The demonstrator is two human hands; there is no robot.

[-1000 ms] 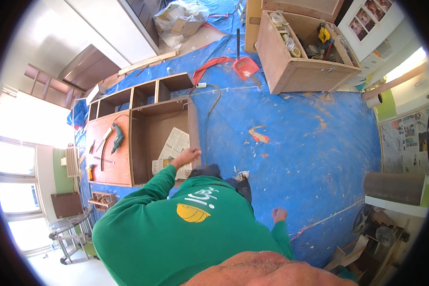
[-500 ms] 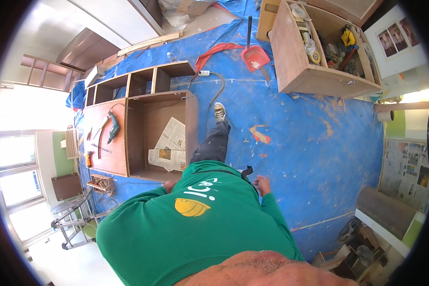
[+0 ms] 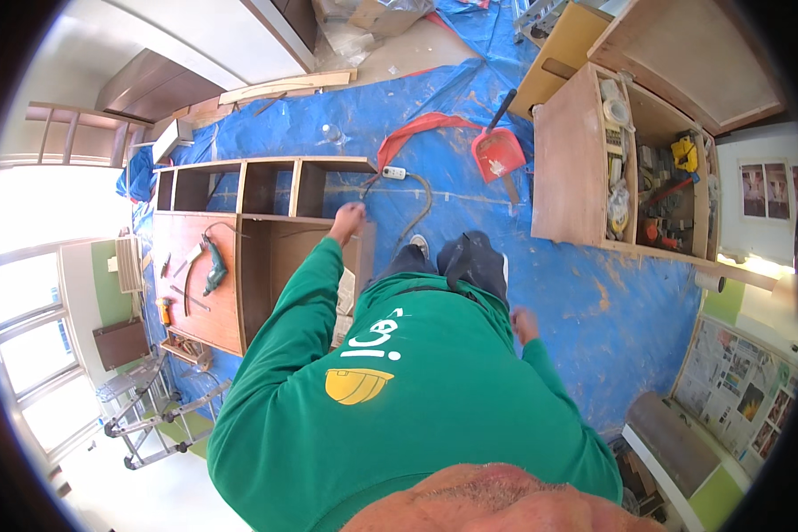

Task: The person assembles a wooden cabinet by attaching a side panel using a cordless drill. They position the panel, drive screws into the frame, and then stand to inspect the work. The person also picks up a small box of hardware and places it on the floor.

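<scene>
My left hand [image 3: 349,222] is raised in front of me, its fingers curled closed with nothing visible in them. It appears above the right end of a brown wooden cabinet [image 3: 241,288] lying on the floor; I cannot tell if it touches. Low at my right side hangs my right hand [image 3: 525,326], small and slightly smeared, its finger pose unclear. No object shows in it. On the cabinet's flat panel lie a green power drill [image 3: 214,266], an orange-handled tool [image 3: 164,310] and several thin hand tools. My left arm partly hides newspaper [image 3: 345,297] inside the cabinet.
Blue sheeting [image 3: 585,310] covers the floor. Ahead lie a power strip [image 3: 394,173] with its cord and a red dustpan [image 3: 498,152]. A wooden box of tools [image 3: 569,160] stands at the right. A metal stepladder [image 3: 151,417] is at the left.
My left hand has risen forward from beside my waist to above the cabinet's edge. I have moved, and the view has shifted; the toolbox and dustpan appear farther right and lower.
</scene>
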